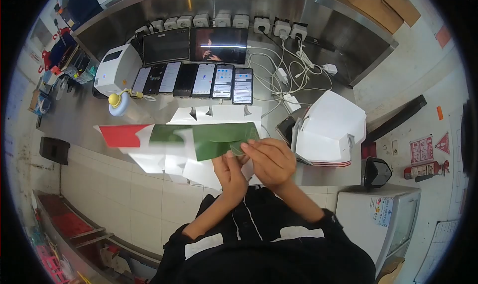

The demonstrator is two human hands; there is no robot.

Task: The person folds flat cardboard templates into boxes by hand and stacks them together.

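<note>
A long printed cardboard piece (172, 134) in red, white and green is held up over the front of the steel table. My left hand (231, 177) pinches its lower edge near the green right end. Close beside it, my right hand (271, 162) has thumb and fingers closed at that end's corner, where a shiny clear patch shows between the hands. Beneath the printed piece lies a flat white cardboard blank (219, 113) with cut tabs, partly covered. To the right, an open white box (331, 129) rests on a stack of folded card.
Several phones (203, 79) lie in a row before two screens (219, 45). A white label printer (118, 69) and a yellow-topped bottle (118, 104) stand at left. Tangled white cables (294, 67) run from plugs along the back; a dark phone (285, 129) lies by the box.
</note>
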